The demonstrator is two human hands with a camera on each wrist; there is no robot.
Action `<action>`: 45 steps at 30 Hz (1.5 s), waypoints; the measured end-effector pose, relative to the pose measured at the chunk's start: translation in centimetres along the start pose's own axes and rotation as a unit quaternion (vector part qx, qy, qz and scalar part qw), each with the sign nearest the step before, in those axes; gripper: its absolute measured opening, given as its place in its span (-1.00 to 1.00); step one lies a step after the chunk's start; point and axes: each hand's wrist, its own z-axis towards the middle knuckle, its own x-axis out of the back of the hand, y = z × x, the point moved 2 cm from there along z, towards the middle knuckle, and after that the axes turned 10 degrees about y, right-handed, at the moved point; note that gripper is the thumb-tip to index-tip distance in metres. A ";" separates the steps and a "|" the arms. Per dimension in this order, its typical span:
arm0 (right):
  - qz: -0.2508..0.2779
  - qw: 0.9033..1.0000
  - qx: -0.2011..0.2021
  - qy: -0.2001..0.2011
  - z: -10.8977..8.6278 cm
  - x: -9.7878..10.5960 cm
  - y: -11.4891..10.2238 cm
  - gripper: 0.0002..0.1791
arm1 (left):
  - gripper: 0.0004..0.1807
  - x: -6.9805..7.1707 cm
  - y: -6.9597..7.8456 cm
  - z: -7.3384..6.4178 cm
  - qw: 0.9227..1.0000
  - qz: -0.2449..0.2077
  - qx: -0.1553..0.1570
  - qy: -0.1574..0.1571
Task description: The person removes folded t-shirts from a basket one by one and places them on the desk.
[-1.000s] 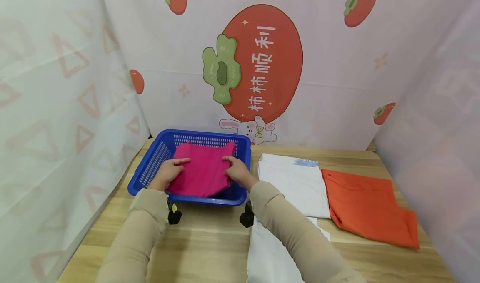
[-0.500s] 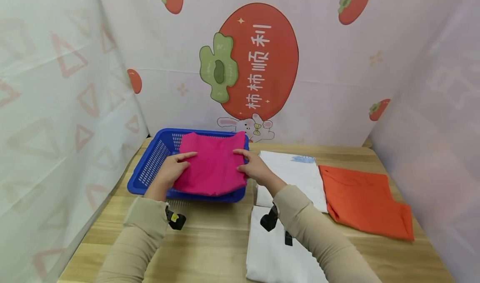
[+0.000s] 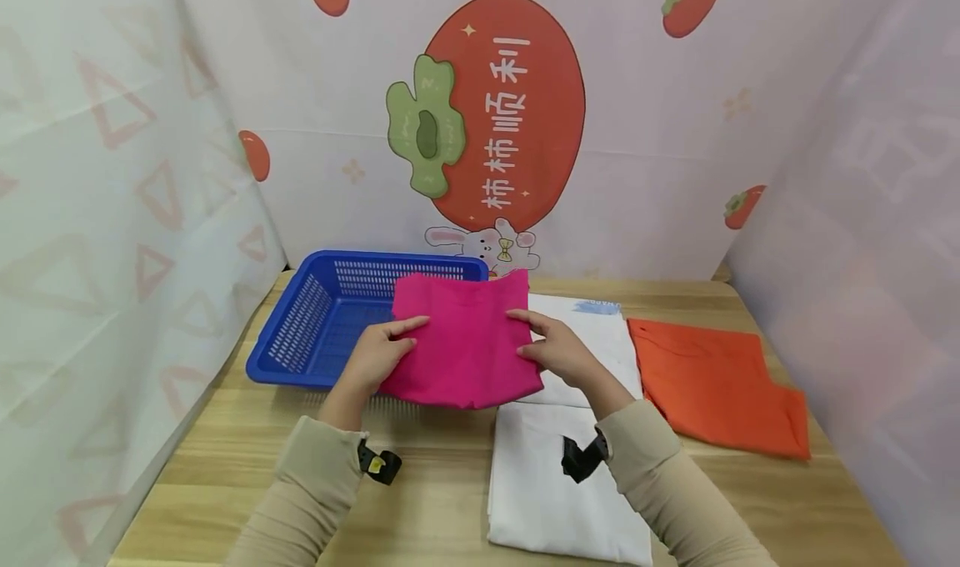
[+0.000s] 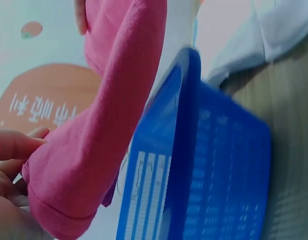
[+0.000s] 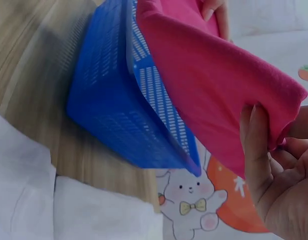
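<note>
A folded pink cloth (image 3: 465, 342), perhaps a garment, is held up between both hands in front of the blue basket's right part. My left hand (image 3: 378, 356) pinches its left edge, thumb and index finger on the near face. At the opposite edge my right hand (image 3: 558, 348) grips the cloth the same way; the right wrist view shows fingers (image 5: 256, 135) on both sides of the fabric. The blue plastic basket (image 3: 300, 329) stands behind, its bare floor showing on the left. In the left wrist view the pink cloth (image 4: 94, 135) hangs above the basket's rim (image 4: 181, 125).
Right of the basket lies a folded white cloth (image 3: 592, 333) with a blue print. A second white cloth (image 3: 555, 484) lies nearer, under the right forearm. A folded orange cloth (image 3: 720, 388) lies farther right on the wooden table (image 3: 435, 500). Printed curtains (image 3: 637, 117) enclose the table.
Both hands have lifted the pink cloth out of the basket and carried it right and toward me. More of the basket's floor now shows. The view has shifted slightly.
</note>
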 end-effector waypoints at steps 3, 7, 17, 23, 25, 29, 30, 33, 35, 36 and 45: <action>0.002 1.000 0.003 0.000 -0.7 0.8 0.4 -0.41 | -0.60 -0.9 0.1 -0.5 1.000 -0.003 0.000 0.003; 0.002 1.000 0.009 0.001 -1.7 1.8 0.9 -0.42 | -0.61 -2.0 0.3 -0.9 1.000 -0.001 -0.017 0.007; 0.009 1.000 0.016 -0.001 -4.3 4.9 3.2 -0.43 | -0.63 -5.1 0.6 -2.1 0.998 -0.038 -0.035 -0.022; 0.013 1.000 0.022 -0.015 -6.5 7.2 4.9 -0.42 | -0.64 -7.8 0.3 -3.1 0.994 -0.065 -0.040 -0.072; 0.010 1.000 0.023 -0.017 -7.2 7.9 5.5 -0.42 | -0.64 -8.8 0.2 -3.4 0.993 -0.064 -0.046 -0.086; 0.009 1.000 0.016 -0.009 -8.9 9.4 6.8 -0.40 | -0.64 -10.8 0.3 -4.2 0.991 -0.051 -0.058 -0.112; 0.013 1.000 0.012 -0.006 -9.3 9.7 7.2 -0.39 | -0.63 -11.3 0.3 -4.3 0.990 -0.045 -0.062 -0.119; 0.021 1.000 -0.011 0.006 -10.6 10.7 8.4 -0.37 | -0.63 -12.8 0.1 -4.8 0.987 -0.032 -0.075 -0.136; 0.022 0.999 -0.023 0.012 -11.4 11.4 9.3 -0.37 | -0.63 -13.9 0.0 -5.1 0.985 -0.033 -0.084 -0.150; 0.022 0.999 -0.027 0.015 -11.8 11.7 9.8 -0.37 | -0.62 -14.4 -0.1 -5.3 0.983 -0.033 -0.088 -0.157; 0.047 0.996 -0.080 -0.001 -15.5 14.7 13.8 -0.50 | -0.62 -19.1 0.0 -7.7 0.973 0.015 -0.107 -0.201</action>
